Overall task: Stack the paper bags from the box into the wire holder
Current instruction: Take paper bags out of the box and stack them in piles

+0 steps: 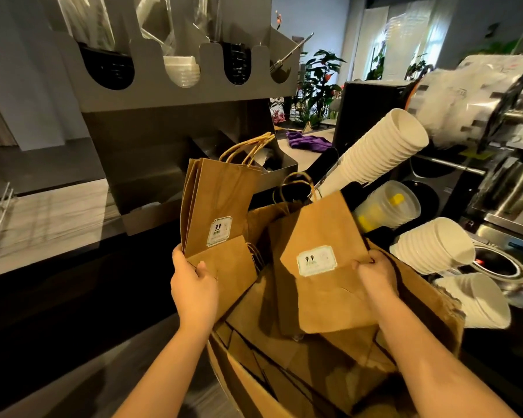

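1. Grips a thin bunch of brown paper bags (221, 200) with the left hand (194, 285): thumb flat on the folded bottom flap, fingers curled round behind.
2. Holds that bunch upright, rope handles on top, in front of the grey metal shelf (163, 140) and to the left of the box.
3. Grips one more bag (323, 236) by its right edge with the right hand (375, 276), fingers curled onto the paper.
4. Holds this bag tilted, sticker side up, just above the open cardboard box (429, 303).
5. Shows more loose bags (284, 342) lying inside the box, under the lifted one.
6. Shows white paper cups (384, 146) and clear cups (387, 209) stacked on their sides to the right of the box, and a purple cloth (308, 143) far back on the counter.
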Available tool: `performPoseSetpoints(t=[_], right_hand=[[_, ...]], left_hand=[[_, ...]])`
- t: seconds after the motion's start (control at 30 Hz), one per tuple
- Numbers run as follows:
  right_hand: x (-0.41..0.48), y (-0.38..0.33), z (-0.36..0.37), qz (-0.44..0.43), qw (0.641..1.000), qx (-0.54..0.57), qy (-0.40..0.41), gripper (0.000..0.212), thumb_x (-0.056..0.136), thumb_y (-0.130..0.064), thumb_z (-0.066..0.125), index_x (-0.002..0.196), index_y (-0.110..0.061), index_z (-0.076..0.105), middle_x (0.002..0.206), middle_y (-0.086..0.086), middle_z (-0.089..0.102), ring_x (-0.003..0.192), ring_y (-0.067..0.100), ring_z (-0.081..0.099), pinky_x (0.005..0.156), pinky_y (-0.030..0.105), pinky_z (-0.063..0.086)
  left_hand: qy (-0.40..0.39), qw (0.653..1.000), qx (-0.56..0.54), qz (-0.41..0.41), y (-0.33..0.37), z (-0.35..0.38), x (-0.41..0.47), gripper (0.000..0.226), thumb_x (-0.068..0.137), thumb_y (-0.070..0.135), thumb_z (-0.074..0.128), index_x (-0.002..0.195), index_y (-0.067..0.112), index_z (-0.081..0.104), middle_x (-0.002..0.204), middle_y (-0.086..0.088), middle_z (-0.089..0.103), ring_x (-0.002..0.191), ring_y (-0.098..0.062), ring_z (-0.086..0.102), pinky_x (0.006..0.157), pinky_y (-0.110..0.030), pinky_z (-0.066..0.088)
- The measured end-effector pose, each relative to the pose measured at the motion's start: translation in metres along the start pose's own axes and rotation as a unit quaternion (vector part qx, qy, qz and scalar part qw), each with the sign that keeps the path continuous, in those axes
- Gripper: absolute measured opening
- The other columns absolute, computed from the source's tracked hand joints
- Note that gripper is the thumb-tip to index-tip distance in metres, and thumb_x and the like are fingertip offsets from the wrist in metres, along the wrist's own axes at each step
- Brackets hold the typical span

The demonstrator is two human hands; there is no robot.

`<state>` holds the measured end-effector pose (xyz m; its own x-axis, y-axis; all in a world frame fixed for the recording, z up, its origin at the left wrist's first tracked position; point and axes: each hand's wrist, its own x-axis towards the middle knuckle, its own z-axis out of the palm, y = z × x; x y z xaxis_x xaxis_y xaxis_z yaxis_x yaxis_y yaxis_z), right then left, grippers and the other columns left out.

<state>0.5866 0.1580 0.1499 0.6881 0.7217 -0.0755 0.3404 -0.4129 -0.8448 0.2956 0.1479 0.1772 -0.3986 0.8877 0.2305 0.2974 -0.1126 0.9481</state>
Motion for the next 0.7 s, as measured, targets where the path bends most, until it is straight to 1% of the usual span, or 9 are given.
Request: performPoseSetpoints(t=[0.07,0.13,0.2,0.3,0.37,0.43,0.5,0.6,0.7], right_hand=[[0.001,0.000,0.000,0.031,0.990,0.131,-0.029,0.029,0.086,-0.007,0.059,0.115,-0.009,0.058,0.117,0.010,0.062,0.100,0.028,0.056,0.093,0.042,0.046],[-0.001,-0.001,0.000,0.075,0.973,0.205,-0.080,0.032,0.087,-0.005,0.061,0.118,-0.009,0.056,0.118,0.006,0.060,0.107,0.026,0.054,0.094,0.040,0.044],[0.000,-0.002,0.003,0.091,0.967,0.196,-0.136,0.028,0.089,-0.012,0.062,0.116,-0.017,0.055,0.116,0.003,0.058,0.109,0.024,0.052,0.094,0.038,0.043],[0.004,0.002,0.011,0.091,0.957,0.187,-0.202,0.046,0.087,-0.023,0.065,0.130,-0.025,0.051,0.130,0.005,0.055,0.121,0.029,0.048,0.103,0.049,0.040],[-0.003,-0.001,0.013,0.096,0.941,0.231,-0.228,0.039,0.089,-0.018,0.063,0.126,-0.025,0.054,0.124,0.005,0.058,0.117,0.028,0.051,0.103,0.049,0.040],[-0.015,-0.007,0.015,0.095,0.932,0.249,-0.246,0.030,0.090,-0.011,0.061,0.116,-0.024,0.055,0.115,0.002,0.060,0.107,0.024,0.054,0.097,0.044,0.044],[-0.022,-0.007,0.021,0.087,0.928,0.246,-0.266,0.031,0.091,-0.009,0.060,0.118,-0.023,0.052,0.118,0.000,0.058,0.104,0.020,0.055,0.091,0.038,0.045],[-0.031,-0.008,0.030,0.066,0.930,0.206,-0.298,0.045,0.094,-0.015,0.056,0.137,-0.022,0.042,0.134,-0.001,0.051,0.115,0.017,0.050,0.098,0.034,0.039],[-0.034,-0.006,0.039,0.046,0.928,0.178,-0.323,0.056,0.095,-0.025,0.054,0.144,-0.030,0.028,0.144,-0.005,0.041,0.131,0.018,0.039,0.110,0.043,0.031]], left_hand=[[-0.005,1.000,-0.005,-0.015,-0.001,0.000,0.002,0.043,0.097,0.012,0.046,0.138,0.018,0.034,0.127,-0.003,0.054,0.115,-0.021,0.054,0.094,-0.036,0.045],[-0.010,1.000,-0.011,-0.026,-0.002,0.000,0.004,0.040,0.097,0.012,0.047,0.135,0.018,0.036,0.125,-0.002,0.055,0.114,-0.021,0.055,0.093,-0.038,0.046],[-0.009,0.999,-0.013,-0.029,-0.001,0.001,0.005,0.038,0.096,0.011,0.049,0.132,0.017,0.040,0.121,-0.002,0.057,0.111,-0.020,0.055,0.091,-0.036,0.046],[-0.021,0.999,-0.021,-0.027,0.001,0.003,0.004,0.032,0.094,0.009,0.051,0.124,0.018,0.045,0.112,0.001,0.058,0.105,-0.017,0.056,0.088,-0.033,0.045],[-0.045,0.998,-0.034,-0.034,0.000,0.004,0.006,0.031,0.093,0.010,0.053,0.119,0.026,0.047,0.107,0.008,0.058,0.105,-0.014,0.056,0.092,-0.035,0.045],[-0.093,0.994,-0.044,-0.036,-0.002,0.004,0.007,0.032,0.092,0.014,0.056,0.116,0.034,0.047,0.109,0.011,0.059,0.108,-0.014,0.056,0.097,-0.043,0.045],[-0.147,0.988,-0.041,-0.030,-0.001,0.004,0.007,0.034,0.093,0.016,0.055,0.120,0.034,0.047,0.115,0.009,0.059,0.113,-0.014,0.054,0.099,-0.046,0.044],[-0.196,0.980,-0.044,-0.015,0.003,0.004,0.004,0.030,0.097,0.017,0.049,0.124,0.029,0.048,0.118,0.010,0.059,0.114,-0.011,0.054,0.101,-0.041,0.043],[-0.216,0.972,-0.088,-0.023,0.005,0.002,0.001,0.019,0.099,0.027,0.042,0.114,0.032,0.053,0.113,0.009,0.063,0.107,-0.009,0.060,0.096,-0.042,0.049]])
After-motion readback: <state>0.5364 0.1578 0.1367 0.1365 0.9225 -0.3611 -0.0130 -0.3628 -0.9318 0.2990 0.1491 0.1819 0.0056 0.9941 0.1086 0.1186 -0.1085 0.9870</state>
